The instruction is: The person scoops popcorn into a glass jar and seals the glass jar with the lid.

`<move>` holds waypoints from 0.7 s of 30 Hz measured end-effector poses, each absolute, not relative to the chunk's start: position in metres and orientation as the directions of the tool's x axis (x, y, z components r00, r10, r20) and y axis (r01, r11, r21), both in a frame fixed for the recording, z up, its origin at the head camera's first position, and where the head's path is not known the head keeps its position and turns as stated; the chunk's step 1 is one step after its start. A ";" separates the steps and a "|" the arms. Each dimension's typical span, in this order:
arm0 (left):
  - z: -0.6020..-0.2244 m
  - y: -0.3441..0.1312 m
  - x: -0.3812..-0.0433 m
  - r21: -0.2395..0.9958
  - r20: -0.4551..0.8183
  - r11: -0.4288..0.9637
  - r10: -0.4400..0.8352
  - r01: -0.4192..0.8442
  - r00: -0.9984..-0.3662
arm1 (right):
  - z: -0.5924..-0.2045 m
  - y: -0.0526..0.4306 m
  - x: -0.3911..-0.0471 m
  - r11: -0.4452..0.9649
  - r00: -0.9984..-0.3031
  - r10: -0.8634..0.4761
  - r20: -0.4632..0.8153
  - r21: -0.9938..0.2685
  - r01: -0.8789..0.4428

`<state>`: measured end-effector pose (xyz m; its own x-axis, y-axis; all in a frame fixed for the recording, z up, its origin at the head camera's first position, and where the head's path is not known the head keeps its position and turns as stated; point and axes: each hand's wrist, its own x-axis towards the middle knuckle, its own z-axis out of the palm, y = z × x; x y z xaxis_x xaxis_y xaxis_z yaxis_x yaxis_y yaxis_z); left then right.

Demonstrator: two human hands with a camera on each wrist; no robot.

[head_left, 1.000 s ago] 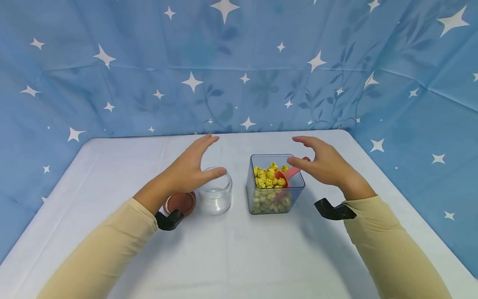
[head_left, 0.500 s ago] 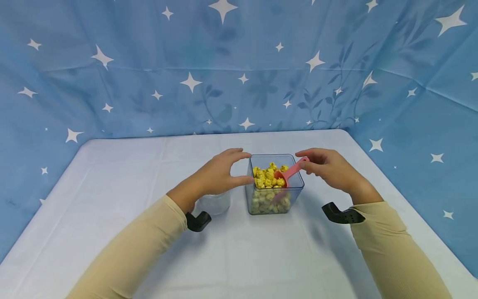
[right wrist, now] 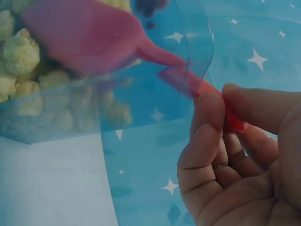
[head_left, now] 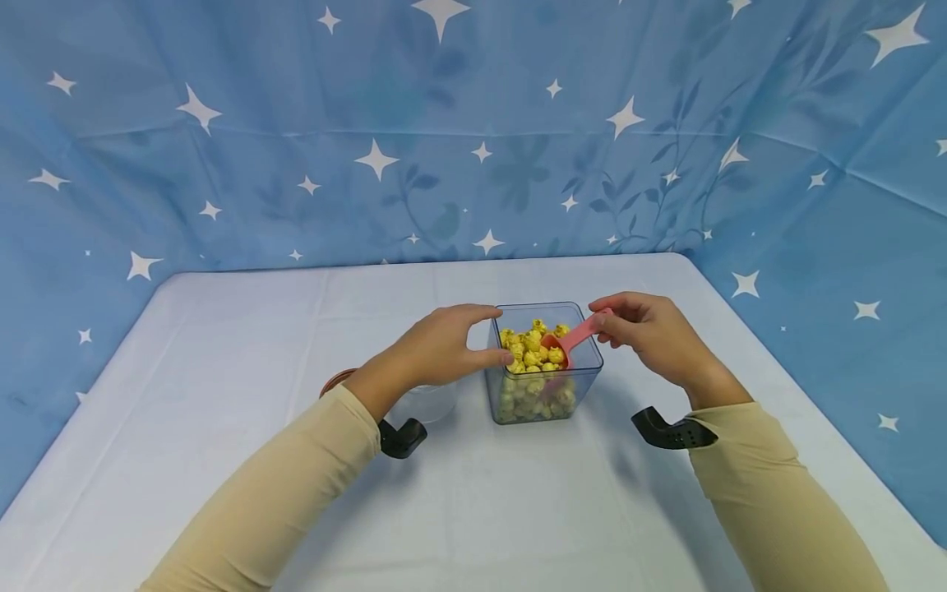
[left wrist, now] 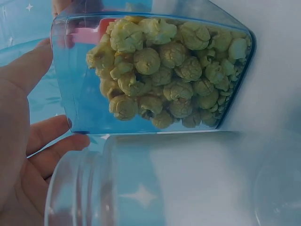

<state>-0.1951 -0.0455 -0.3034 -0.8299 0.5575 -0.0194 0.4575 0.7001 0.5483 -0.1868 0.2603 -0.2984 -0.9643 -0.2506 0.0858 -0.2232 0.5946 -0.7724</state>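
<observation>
A clear square plastic box (head_left: 528,399) of yellow popcorn (head_left: 528,345) stands on the table. My left hand (head_left: 440,349) holds it at the left side, thumb near the front corner and fingers at the back corner. A pink scoop (head_left: 580,331) leans in the box, its bowl in the popcorn and its handle over the right rim. The right hand (head_left: 644,333) pinches the handle end between thumb and fingers, as the right wrist view shows up close. Beneath my left hand stands a clear jar (left wrist: 141,183), open at the top and partly hidden in the head view.
A brownish-red round lid (head_left: 336,380) lies left of the jar, mostly covered by my left forearm. The white-covered table (head_left: 473,510) ends at the back against a blue star-patterned curtain (head_left: 473,123), which also runs along the right side.
My left hand has moved right, from over the jar to the box's left rim. The right hand has come down and closed on the scoop's handle. The scoop tilts slightly differently.
</observation>
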 end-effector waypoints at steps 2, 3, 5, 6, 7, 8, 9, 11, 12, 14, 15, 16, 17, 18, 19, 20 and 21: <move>-0.303 -0.045 -0.195 0.550 -0.024 0.703 0.552 0.450 -0.833 | -0.300 0.261 -0.186 0.588 -0.967 -0.234 0.096 -0.779 -0.219; -0.303 -0.045 -0.195 0.551 -0.028 0.705 0.549 0.445 -0.835 | -0.300 0.261 -0.186 0.585 -0.969 -0.222 0.105 -0.781 -0.219; -0.303 -0.045 -0.194 0.554 -0.033 0.707 0.546 0.439 -0.837 | -0.301 0.261 -0.185 0.572 -0.971 -0.202 0.127 -0.790 -0.222; -0.303 -0.045 -0.194 0.556 -0.033 0.706 0.545 0.438 -0.837 | -0.301 0.261 -0.185 0.562 -0.972 -0.191 0.137 -0.797 -0.223; -0.303 -0.045 -0.194 0.559 -0.034 0.706 0.544 0.435 -0.838 | -0.302 0.261 -0.185 0.553 -0.972 -0.181 0.147 -0.802 -0.224; -0.303 -0.045 -0.194 0.560 -0.035 0.706 0.543 0.434 -0.839 | -0.303 0.261 -0.184 0.544 -0.972 -0.172 0.157 -0.808 -0.227; -0.303 -0.045 -0.194 0.561 -0.034 0.705 0.543 0.434 -0.839 | -0.304 0.260 -0.184 0.534 -0.973 -0.166 0.162 -0.815 -0.227; -0.303 -0.045 -0.194 0.564 -0.032 0.703 0.542 0.433 -0.839 | -0.305 0.259 -0.183 0.522 -0.972 -0.159 0.170 -0.822 -0.229; -0.303 -0.045 -0.194 0.565 -0.031 0.702 0.543 0.433 -0.839 | -0.305 0.259 -0.183 0.518 -0.972 -0.156 0.174 -0.824 -0.230; -0.303 -0.046 -0.194 0.565 -0.030 0.702 0.542 0.433 -0.840 | -0.306 0.258 -0.183 0.516 -0.972 -0.147 0.181 -0.824 -0.232; -0.303 -0.046 -0.194 0.566 -0.029 0.702 0.542 0.432 -0.840 | -0.306 0.257 -0.182 0.516 -0.973 -0.141 0.183 -0.825 -0.230; -0.304 -0.046 -0.194 0.567 -0.029 0.701 0.541 0.432 -0.840 | -0.306 0.257 -0.183 0.512 -0.973 -0.135 0.187 -0.827 -0.230; -0.304 -0.046 -0.194 0.568 -0.029 0.701 0.541 0.431 -0.841 | -0.307 0.257 -0.183 0.508 -0.974 -0.128 0.186 -0.831 -0.226; -0.304 -0.046 -0.194 0.568 -0.030 0.702 0.540 0.430 -0.841 | -0.307 0.257 -0.183 0.501 -0.975 -0.119 0.187 -0.837 -0.222; -0.304 -0.046 -0.194 0.568 -0.030 0.701 0.540 0.430 -0.841 | -0.308 0.256 -0.183 0.496 -0.976 -0.110 0.189 -0.840 -0.218; -0.304 -0.046 -0.194 0.568 -0.030 0.702 0.539 0.430 -0.842 | -0.308 0.256 -0.184 0.490 -0.976 -0.101 0.190 -0.845 -0.216; -0.304 -0.045 -0.194 0.568 -0.030 0.702 0.539 0.430 -0.842 | -0.309 0.255 -0.184 0.482 -0.977 -0.092 0.193 -0.850 -0.213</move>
